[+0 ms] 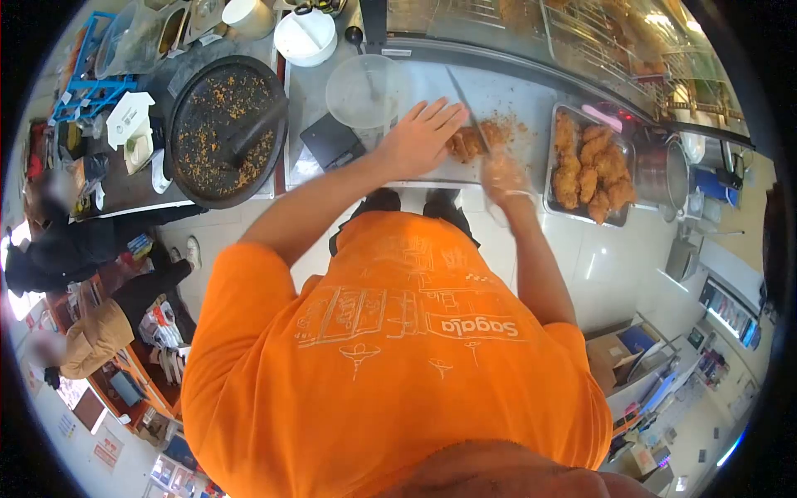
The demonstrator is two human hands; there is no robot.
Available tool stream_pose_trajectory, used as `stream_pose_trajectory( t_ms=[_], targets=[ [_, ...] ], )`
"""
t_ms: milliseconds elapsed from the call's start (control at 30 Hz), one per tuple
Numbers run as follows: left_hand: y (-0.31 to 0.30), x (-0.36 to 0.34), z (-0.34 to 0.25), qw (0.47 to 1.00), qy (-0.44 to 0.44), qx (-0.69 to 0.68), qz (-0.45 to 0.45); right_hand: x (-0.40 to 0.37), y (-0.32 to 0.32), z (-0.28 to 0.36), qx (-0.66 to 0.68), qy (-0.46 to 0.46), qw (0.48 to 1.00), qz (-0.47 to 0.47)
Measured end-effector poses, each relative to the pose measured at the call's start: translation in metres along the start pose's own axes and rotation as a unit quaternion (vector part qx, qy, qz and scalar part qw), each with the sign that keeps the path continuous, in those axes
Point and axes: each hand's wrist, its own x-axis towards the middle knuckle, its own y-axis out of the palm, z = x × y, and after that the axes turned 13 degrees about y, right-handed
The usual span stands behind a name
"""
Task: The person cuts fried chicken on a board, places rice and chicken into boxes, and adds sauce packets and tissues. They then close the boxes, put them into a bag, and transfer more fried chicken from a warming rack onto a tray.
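Right hand, gloved and blurred, grips a knife; its blade points away from the body, just right of the fried chicken piece; left hand, nearer it, lies spread flat on its left end; white counter; tray of fried chicken at right; glass display case beyond.

Right hand blurred around knife handle, cutlet partly hidden under left hand
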Motion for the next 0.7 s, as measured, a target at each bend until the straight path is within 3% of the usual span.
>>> stream_pose_trajectory(
  t_ms=[33,100,167,200,267,400,500,600,700],
  targets=[
    [-0.010,-0.010,-0.006,0.999,-0.023,-0.032,-0.022,-0.004,-0.026,-0.003,-0.042,0.009,0.999,-0.003],
    [-0.023,-0.036,-0.015,0.995,-0.071,-0.059,-0.043,0.004,-0.056,-0.023,-0.043,-0.077,0.990,-0.112],
    [-0.025,-0.066,-0.022,0.991,-0.109,-0.049,-0.059,0.033,-0.087,-0.025,-0.122,-0.047,0.989,-0.068],
    [-0.026,-0.080,-0.026,0.989,-0.124,-0.045,-0.074,0.050,-0.095,-0.030,-0.131,-0.092,0.983,-0.090],
    [-0.032,-0.104,-0.039,0.983,-0.151,-0.050,-0.088,0.088,-0.102,-0.044,-0.151,-0.186,0.962,-0.132],
    [-0.032,-0.147,-0.076,0.959,-0.258,-0.029,-0.109,0.166,-0.082,-0.051,-0.164,-0.280,0.929,-0.177],
    [-0.020,-0.173,-0.122,0.916,-0.374,0.023,-0.144,0.178,-0.073,-0.039,-0.121,-0.343,0.908,-0.209],
    [0.000,-0.198,-0.182,0.848,-0.494,0.057,-0.181,0.151,-0.065,-0.019,-0.076,-0.309,0.917,-0.242],
    [0.032,-0.226,-0.252,0.770,-0.607,0.081,-0.180,0.127,-0.018,-0.014,0.042,-0.280,0.946,-0.161]
  ],
)
